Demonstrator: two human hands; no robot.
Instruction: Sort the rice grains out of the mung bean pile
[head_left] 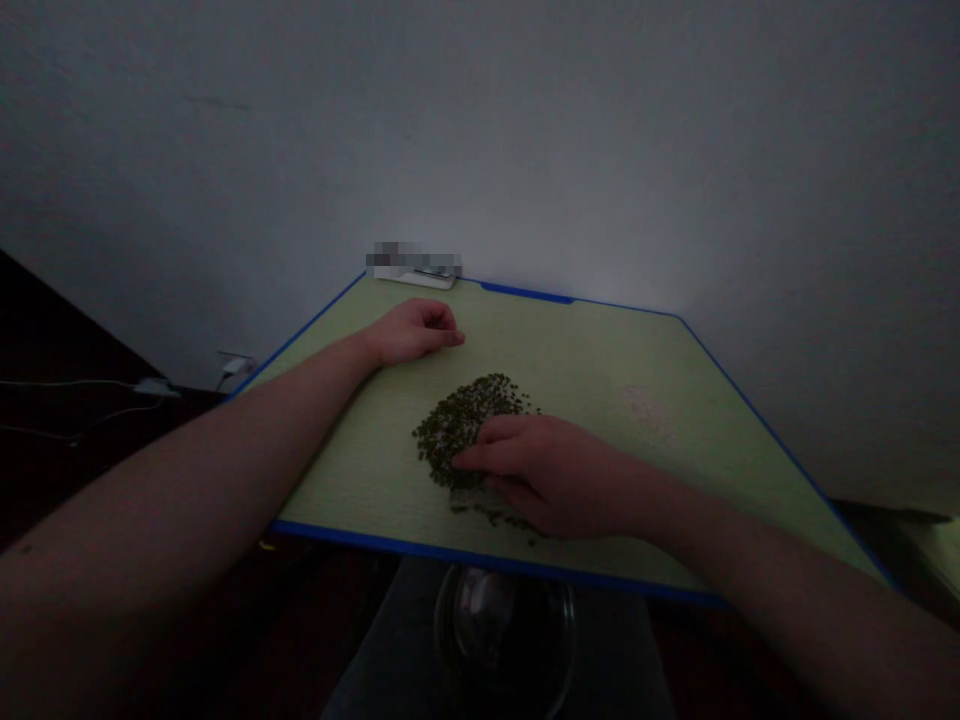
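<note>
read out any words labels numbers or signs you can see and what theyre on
No text can be read anywhere.
White item behind the green board: a blurred patch covers its top, unreadable.
White plug by the wall: too small to tell.

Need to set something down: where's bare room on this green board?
Bare green board lies between the left hand and the pale smear, beyond the dark seed pile. Crowded around the pile, which the right hand touches.
</note>
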